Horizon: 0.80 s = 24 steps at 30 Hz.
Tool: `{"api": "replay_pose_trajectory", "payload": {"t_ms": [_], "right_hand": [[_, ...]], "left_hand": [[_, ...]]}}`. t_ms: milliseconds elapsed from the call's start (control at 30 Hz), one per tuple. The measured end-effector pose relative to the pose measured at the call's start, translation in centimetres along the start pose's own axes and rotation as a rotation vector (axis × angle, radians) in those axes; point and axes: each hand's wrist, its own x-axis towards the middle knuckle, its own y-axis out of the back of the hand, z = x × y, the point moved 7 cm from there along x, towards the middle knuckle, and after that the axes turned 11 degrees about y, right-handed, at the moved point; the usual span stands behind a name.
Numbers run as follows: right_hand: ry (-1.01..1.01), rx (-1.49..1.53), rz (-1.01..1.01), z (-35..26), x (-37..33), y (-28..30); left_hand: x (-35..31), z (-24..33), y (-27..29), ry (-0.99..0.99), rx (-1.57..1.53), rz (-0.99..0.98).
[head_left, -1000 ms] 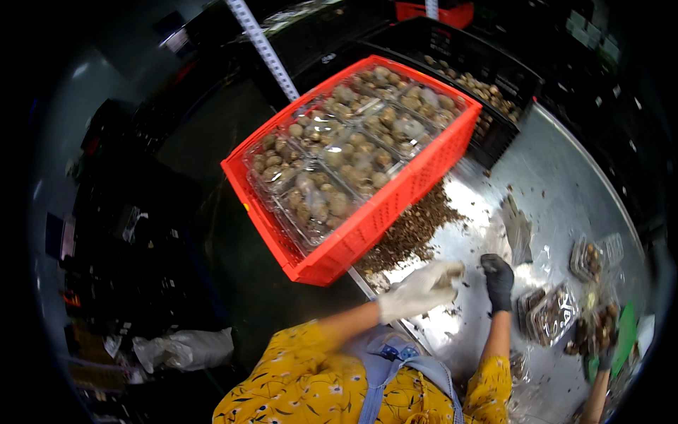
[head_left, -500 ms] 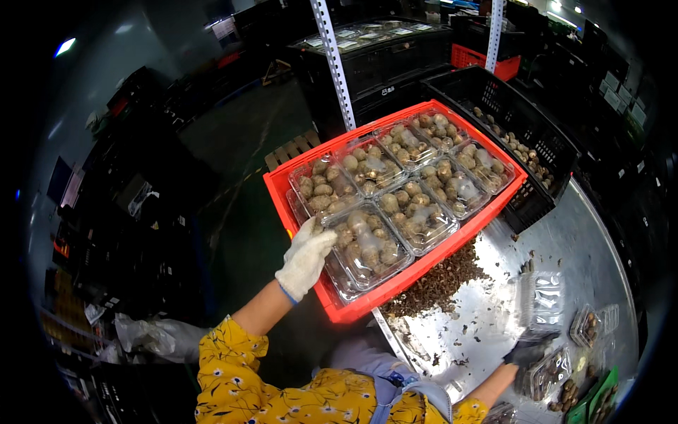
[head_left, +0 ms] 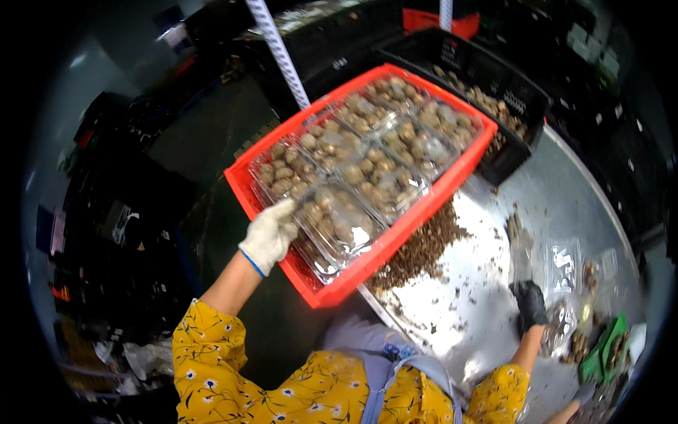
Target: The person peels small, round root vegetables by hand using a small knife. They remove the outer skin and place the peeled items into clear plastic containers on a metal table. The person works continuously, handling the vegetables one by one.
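A red plastic crate (head_left: 339, 286) stands tilted across the middle, holding several clear plastic boxes filled with small, round, brown, taro-like tubers. My left hand (head_left: 270, 230), in a white knit glove, is at the crate's near left end. Its fingers are closed on the corner of a filled clear plastic box (head_left: 340, 219). On the metal table to the right, my right hand (head_left: 528, 304) wears a black glove. It reaches to the lower end of a stack of clear plastic boxes (head_left: 521, 258); blur hides what its fingers do.
Brown peelings (head_left: 417, 254) lie heaped on the metal table (head_left: 487, 233) beside the red crate. A black crate (head_left: 512, 152) with loose tubers stands behind. At right are a green bag (head_left: 604, 353) and loose tubers (head_left: 579, 345). Another person's forearm (head_left: 565, 413) enters at the lower right.
The whole view has shifted, so the crate appears farther up and left. My right hand has moved from the filled boxes at the lower right toward the stacked clear boxes. My left hand stays at the same box.
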Motion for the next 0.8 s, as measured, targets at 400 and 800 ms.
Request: {"api": "replay_pose_trajectory", "payload": {"t_ms": [400, 800], "right_hand": [[-0.064, -0.141, -0.002, -4.0, -4.8, 3.5], [0.113, -0.006, 0.583, -8.8, -4.5, 6.0]], "left_hand": [[-0.6, -2.0, -1.4, 0.172, 0.471, 0.232], [-1.5, -2.8, -5.7, 0.059, 0.088, -0.144]]}}
